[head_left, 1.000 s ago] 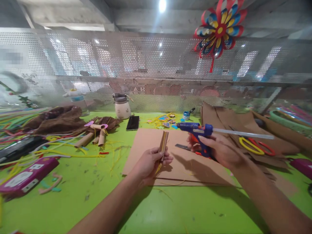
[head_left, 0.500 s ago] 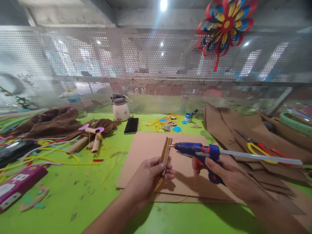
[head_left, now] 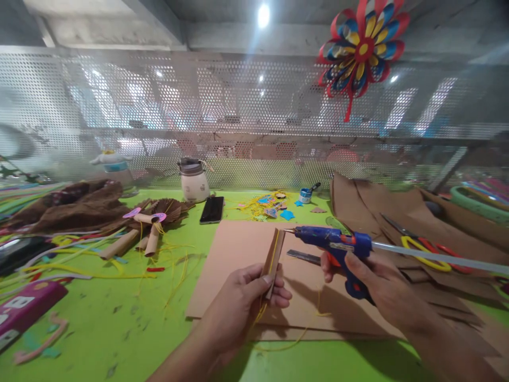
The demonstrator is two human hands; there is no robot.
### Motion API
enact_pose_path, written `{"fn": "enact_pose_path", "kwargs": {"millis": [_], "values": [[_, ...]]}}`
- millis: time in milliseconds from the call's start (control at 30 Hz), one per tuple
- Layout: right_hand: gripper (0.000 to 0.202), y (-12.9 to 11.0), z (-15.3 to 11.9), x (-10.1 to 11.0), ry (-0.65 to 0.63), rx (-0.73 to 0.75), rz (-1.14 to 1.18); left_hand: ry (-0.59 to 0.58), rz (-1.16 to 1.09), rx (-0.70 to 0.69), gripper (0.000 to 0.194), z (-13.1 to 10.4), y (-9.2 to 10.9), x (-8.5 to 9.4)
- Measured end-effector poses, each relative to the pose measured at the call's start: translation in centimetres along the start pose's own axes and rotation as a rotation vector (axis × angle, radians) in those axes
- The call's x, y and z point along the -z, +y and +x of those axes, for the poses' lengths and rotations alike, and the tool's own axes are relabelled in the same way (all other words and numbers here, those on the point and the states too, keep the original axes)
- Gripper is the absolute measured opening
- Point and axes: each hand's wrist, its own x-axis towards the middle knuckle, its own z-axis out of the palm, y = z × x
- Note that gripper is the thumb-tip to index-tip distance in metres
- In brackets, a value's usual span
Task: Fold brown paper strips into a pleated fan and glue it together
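Note:
Between the thumb and fingers of my left hand is a narrow brown cardboard strip, tilted upright. Yellow string runs along the strip's length, its loose ends hanging below my hand. My right hand grips a blue hot glue gun with an orange trigger. A long clear glue stick juts from its back end. The nozzle points left and sits at the strip's upper right edge; I cannot tell whether it touches. Under both hands lie brown cardboard sheets, with a dark flat blade-like piece on top.
Scissors with red and yellow handles rest on brown paper at the right. Behind the sheets are a phone, a jar, small cutouts and a paint pot. Rolled paper tubes and a purple box lie left.
The glue gun's nozzle has moved from the strip's side up towards its top edge. The dark flat piece on the sheet now shows. The view has shifted slightly.

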Motion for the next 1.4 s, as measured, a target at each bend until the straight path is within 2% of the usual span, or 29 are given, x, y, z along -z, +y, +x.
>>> {"fn": "enact_pose_path", "kwargs": {"millis": [667, 900, 1400], "values": [[0.032, -0.6, 0.0, 0.2, -0.023, 0.039, -0.076, -0.054, 0.027, -0.034, 0.024, -0.5, 0.3, 0.0], [0.035, -1.0, 0.1, 0.1, -0.044, 0.07, -0.135, -0.041, 0.01, -0.044, 0.023, -0.4, 0.4, 0.0], [0.034, -0.2, -0.3, 0.1, 0.02, -0.01, -0.032, -0.039, 0.036, -0.028, 0.023, -0.5, 0.6, -0.2]]}}
